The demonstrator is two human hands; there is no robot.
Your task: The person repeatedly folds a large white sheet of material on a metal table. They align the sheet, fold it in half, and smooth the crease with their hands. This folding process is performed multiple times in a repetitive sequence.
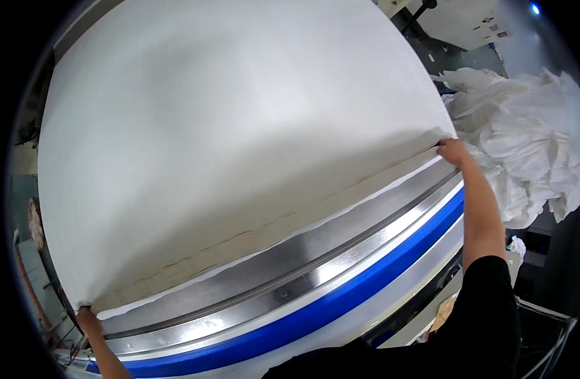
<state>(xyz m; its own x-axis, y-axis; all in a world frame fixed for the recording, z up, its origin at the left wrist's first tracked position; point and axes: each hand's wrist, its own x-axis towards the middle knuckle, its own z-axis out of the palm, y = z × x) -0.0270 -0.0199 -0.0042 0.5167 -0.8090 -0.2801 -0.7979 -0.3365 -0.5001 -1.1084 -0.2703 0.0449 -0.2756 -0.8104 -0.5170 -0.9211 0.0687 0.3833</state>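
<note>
A broad sheet of white fabric [239, 114] lies spread in front of me, with a creased, uneven line running along its near border. At the near left corner my left hand [89, 321] is closed on the fabric's edge. Farther off, at the near right corner, my right hand [453, 152] grips the same edge, its fingertips partly tucked under the cloth. My arms are stretched wide apart. Between the hands, the near border lies over a bare metal ledge [296, 256].
A blue band [290, 335] runs along the machine's front, close to my body. To the right is a big heap of crumpled white material [517, 139]. Beyond it stands a pale cabinet [457, 22]. A metal frame [558, 344] is at the lower right.
</note>
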